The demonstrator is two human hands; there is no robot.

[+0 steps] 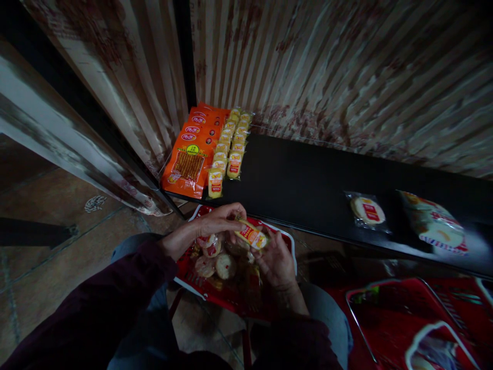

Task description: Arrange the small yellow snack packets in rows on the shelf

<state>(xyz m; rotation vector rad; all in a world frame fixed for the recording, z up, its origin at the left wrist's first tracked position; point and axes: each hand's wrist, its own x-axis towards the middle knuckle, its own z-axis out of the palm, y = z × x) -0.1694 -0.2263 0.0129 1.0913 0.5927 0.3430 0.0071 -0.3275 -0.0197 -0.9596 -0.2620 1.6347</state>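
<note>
A small yellow wrapped snack (252,236) with a red and white label is held over the red basket (288,241). My left hand (223,221) grips its left end between thumb and fingers. My right hand (277,259) is at its right end, fingers partly curled and touching the wrapper. Round pale packaged cakes (225,266) lie in the basket below. On the black shelf (292,180), two columns of small yellow packs (234,163) lie beside overlapping orange bags (188,159) at the left end.
Farther right on the shelf are a round packaged cake (367,210) and a white and green bag (435,221). More red baskets (385,308) stand on the lower right. A pleated curtain (308,67) hangs behind the shelf, and a dark post (185,56) rises at its left.
</note>
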